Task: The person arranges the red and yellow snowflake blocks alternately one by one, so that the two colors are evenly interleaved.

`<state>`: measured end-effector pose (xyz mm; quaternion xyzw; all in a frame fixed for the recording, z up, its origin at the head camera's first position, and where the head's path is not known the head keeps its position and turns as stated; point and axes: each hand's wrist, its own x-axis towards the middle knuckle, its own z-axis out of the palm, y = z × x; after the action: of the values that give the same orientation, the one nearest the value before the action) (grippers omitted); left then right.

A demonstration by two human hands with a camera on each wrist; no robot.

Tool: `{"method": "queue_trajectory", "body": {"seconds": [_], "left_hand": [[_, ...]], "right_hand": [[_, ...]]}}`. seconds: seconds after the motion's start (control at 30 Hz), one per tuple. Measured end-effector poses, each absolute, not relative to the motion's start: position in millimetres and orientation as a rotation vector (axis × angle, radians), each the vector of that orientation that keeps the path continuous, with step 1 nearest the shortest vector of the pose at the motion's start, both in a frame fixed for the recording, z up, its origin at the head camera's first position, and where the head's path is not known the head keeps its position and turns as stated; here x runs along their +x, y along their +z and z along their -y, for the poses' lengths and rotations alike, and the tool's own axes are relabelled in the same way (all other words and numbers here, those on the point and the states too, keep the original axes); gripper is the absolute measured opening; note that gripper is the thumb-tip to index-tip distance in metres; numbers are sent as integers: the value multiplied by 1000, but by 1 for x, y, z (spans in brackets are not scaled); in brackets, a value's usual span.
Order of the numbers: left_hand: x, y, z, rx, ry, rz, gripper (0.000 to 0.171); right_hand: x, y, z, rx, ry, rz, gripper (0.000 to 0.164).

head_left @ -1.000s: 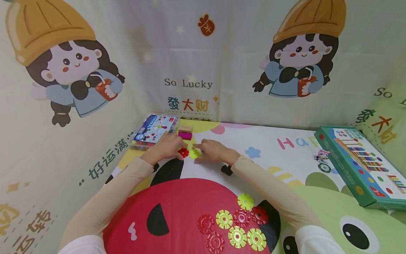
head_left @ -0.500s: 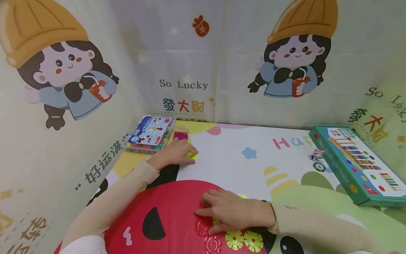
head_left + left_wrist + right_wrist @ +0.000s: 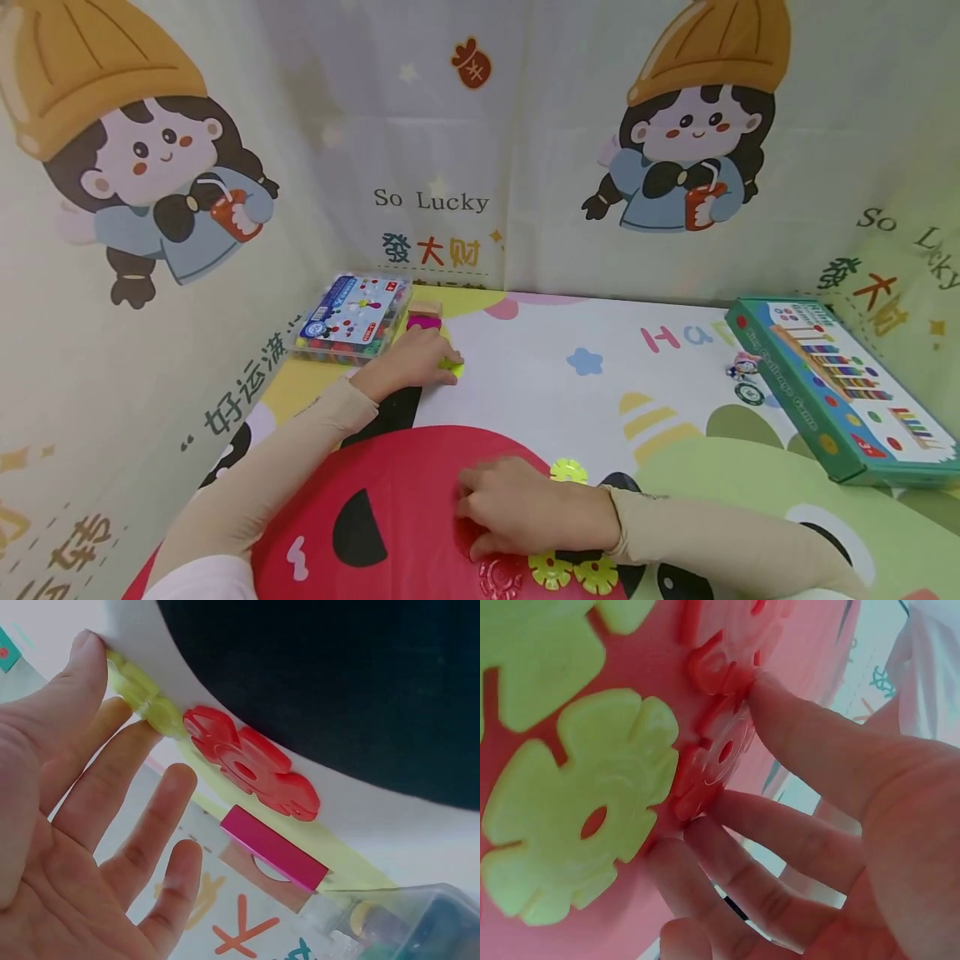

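Left hand point(image 3: 412, 362), loosely fanned, touches a yellow disc point(image 3: 150, 701); a far red disc point(image 3: 259, 780) lies near its fingers. Right hand point(image 3: 521, 507) pinches a near red disc point(image 3: 711, 766) between thumb and fingers. The step seems pick-up; the next move likely calls for lifting toward the left hand.

From the head camera, your right hand point(image 3: 517, 507) covers nearly all of the red flower disc point(image 3: 696, 782) at its fingertips, and in that hand's wrist view a yellow disc point(image 3: 549, 660) farther from the grip runs off the edge. Your left hand point(image 3: 411, 364) blocks the head camera's sight of the second red disc point(image 3: 251, 766) beside its grip; beyond it, the smallest print on the clear plastic case point(image 3: 352, 308) is unreadable.
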<state>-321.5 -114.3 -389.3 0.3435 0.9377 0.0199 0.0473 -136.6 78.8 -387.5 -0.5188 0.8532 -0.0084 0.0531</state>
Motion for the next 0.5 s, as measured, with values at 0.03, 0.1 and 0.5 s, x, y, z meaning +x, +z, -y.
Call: {"method": "queue_trajectory", "body": {"seconds": [0.03, 0.1, 0.5], "left_hand": [[-322, -390, 115, 1049, 58, -2861, 43], [-323, -390, 116, 1051, 51, -2864, 43], [-323, -389, 115, 1084, 93, -2858, 44]], "right_hand": [[-137, -387, -78, -1561, -19, -2591, 43], [-137, -387, -77, -1513, -41, -2590, 43], [-131, -390, -83, -1479, -228, -2505, 44]]}}
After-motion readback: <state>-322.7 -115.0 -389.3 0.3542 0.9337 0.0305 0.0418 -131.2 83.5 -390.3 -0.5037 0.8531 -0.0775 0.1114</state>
